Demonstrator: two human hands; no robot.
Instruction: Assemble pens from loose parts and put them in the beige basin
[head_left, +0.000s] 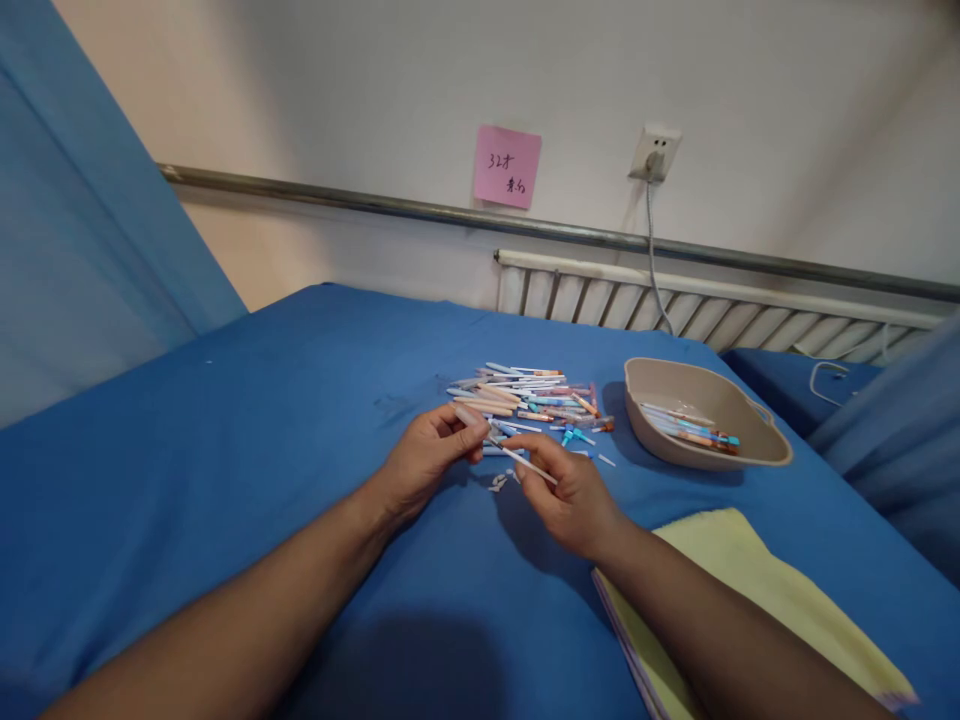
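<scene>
My left hand (424, 460) pinches a pale pen barrel (470, 414) between thumb and fingers, over the blue-covered surface. In my right hand (566, 498) is a thin white stick that looks like a pen refill (529, 466), its far end close to or against the barrel; I cannot tell whether it sits inside. Just beyond both hands lies a loose pile of pens and pen parts (517, 385) in white, peach, pale blue and brown. Teal caps or clips (574, 435) lie at its near right edge. Small whitish pieces (499, 482) lie below the hands.
A beige plastic basin (757, 455) on the right holds several pens (690, 430). A folded yellow cloth (735, 560) lies under my right forearm. Behind the blue sheet (300, 400) are a radiator (585, 295), a metal rail (375, 205) and a plugged-in cord (651, 240). Blue curtains (90, 200) hang at both sides.
</scene>
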